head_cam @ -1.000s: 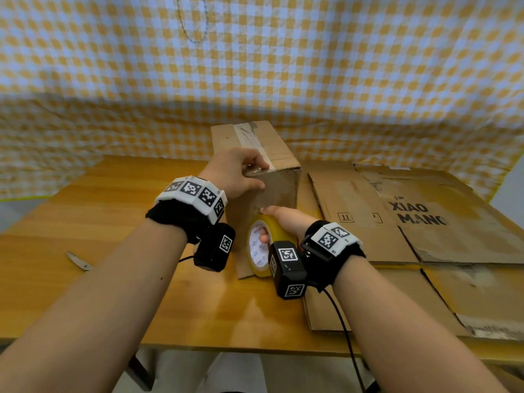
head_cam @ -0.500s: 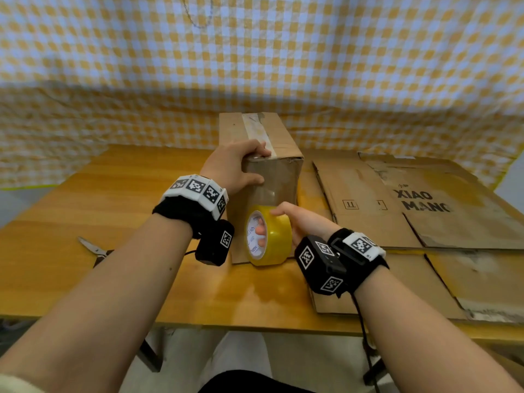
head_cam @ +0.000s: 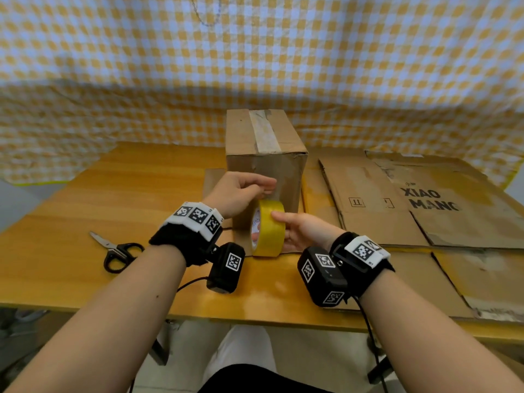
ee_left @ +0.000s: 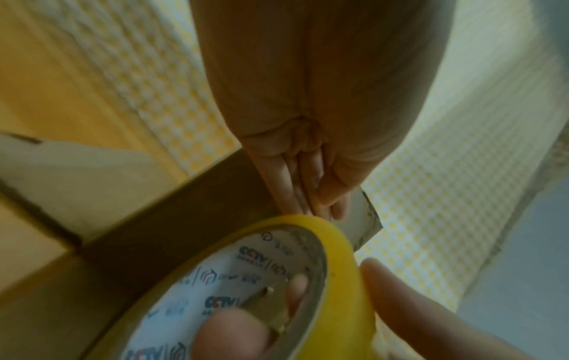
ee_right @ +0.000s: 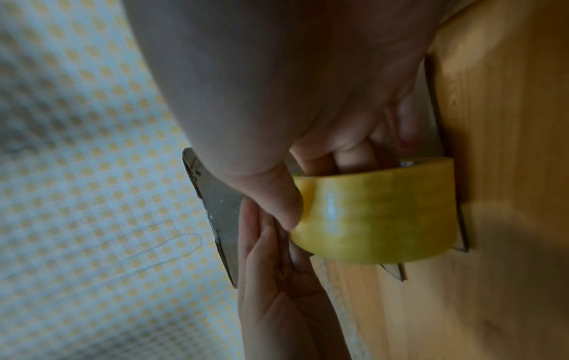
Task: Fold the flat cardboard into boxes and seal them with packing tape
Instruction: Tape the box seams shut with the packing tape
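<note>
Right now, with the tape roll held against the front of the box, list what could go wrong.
1. The left hand presses only the upper front of the box; a hard pull on the yellow tape roll in the right hand could slide or tip it.
2. The scissors lie beyond the left forearm, so cutting likely means letting go of something.

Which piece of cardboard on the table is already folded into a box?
The tall box in the middle, standing upright with tape along its top. The hands work at its front side. The cardboard sheets to its right all lie flat.
</note>
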